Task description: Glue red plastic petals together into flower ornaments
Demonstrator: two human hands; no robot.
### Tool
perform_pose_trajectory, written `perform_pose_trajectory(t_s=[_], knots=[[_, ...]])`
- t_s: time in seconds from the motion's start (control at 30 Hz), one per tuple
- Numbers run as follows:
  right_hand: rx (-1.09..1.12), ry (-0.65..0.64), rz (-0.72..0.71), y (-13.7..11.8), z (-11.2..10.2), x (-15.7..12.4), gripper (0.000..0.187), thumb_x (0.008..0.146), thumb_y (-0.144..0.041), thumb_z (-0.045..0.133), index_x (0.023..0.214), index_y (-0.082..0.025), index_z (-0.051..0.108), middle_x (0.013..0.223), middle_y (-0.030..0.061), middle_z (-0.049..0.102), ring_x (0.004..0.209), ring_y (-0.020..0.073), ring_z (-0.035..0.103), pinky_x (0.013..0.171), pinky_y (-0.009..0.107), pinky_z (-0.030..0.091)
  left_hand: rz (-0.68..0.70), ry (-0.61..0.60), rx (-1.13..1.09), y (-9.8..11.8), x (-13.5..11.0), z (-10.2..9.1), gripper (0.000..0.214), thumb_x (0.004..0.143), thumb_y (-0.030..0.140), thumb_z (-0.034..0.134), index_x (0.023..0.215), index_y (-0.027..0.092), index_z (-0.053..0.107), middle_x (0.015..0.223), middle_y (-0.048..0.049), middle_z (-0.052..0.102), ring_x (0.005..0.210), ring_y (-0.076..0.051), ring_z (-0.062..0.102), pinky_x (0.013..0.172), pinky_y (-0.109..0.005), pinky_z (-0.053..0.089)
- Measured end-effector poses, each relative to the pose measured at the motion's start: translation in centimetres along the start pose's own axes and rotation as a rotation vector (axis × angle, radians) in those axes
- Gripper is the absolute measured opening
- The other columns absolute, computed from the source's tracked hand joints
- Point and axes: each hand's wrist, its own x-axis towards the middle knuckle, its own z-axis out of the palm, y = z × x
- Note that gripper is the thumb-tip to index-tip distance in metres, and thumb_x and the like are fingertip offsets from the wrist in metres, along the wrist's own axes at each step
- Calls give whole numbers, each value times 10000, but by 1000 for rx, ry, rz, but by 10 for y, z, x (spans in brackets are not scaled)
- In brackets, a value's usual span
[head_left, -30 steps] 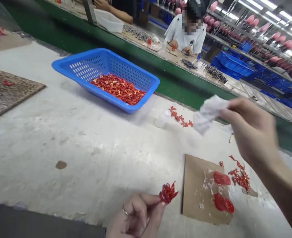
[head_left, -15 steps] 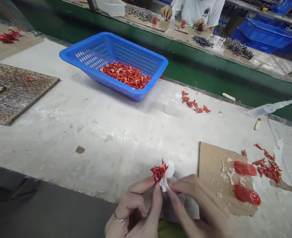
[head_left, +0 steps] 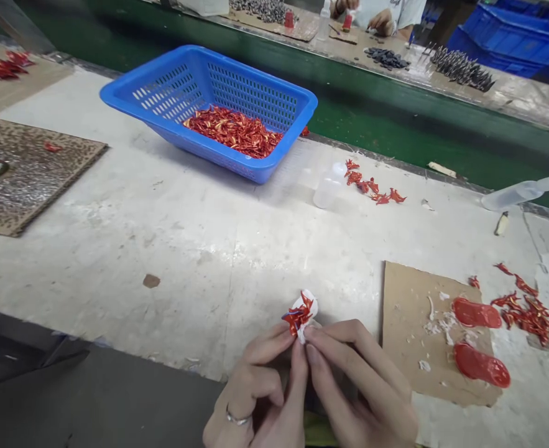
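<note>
We see that the white tissue (head_left: 308,303), a moment ago in the right hand alone, is now pressed against the small red strips (head_left: 297,318). Our left hand (head_left: 255,392) and right hand (head_left: 355,379) both hold this bundle in a narrow pinch, and it sits at 12 o'clock from them. The cardboard sheet (head_left: 409,311) lies at 3 o'clock, the blue plastic basket (head_left: 250,102) at 11 o'clock.

The perforated basket (head_left: 255,102) stood on the workbench (head_left: 129,274) toward the far side, holding loose cut pieces (head_left: 232,132). A plastic bottle (head_left: 329,186) stood right of it; one cardboard sheet (head_left: 409,323) lay near right, another (head_left: 32,180) left.
</note>
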Motion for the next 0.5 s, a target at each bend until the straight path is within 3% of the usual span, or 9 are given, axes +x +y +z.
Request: perform_pose_trajectory(t_s=[0.07, 0.17, 0.5], knots=[[42, -82, 49, 3, -4, 1, 415, 922, 62, 653, 1235, -196, 743, 1000, 61, 721, 858, 144, 726, 687, 236, 635, 13, 0, -2, -3, -1, -1, 513, 751, -171, 765, 606, 193, 435, 920, 15, 806, 817, -141, 788, 688, -256, 638], [82, -84, 123, 6, -6, 1, 365, 940, 35, 647, 1205, -200, 735, 983, 44, 714, 821, 124, 706, 653, 215, 610, 35, -28, 4, -7, -3, -2, 529, 732, -184, 759, 592, 196, 419, 931, 15, 811, 839, -163, 807, 674, -256, 633], [9, 16, 1, 1, 4, 9, 342, 886, 53, 664, 1153, -154, 715, 935, 55, 708, 805, 145, 715, 614, 215, 596, -37, 26, 117, 1, -3, 4, 494, 860, -88, 691, 526, 199, 466, 883, 8, 819, 688, -116, 755, 611, -223, 586]])
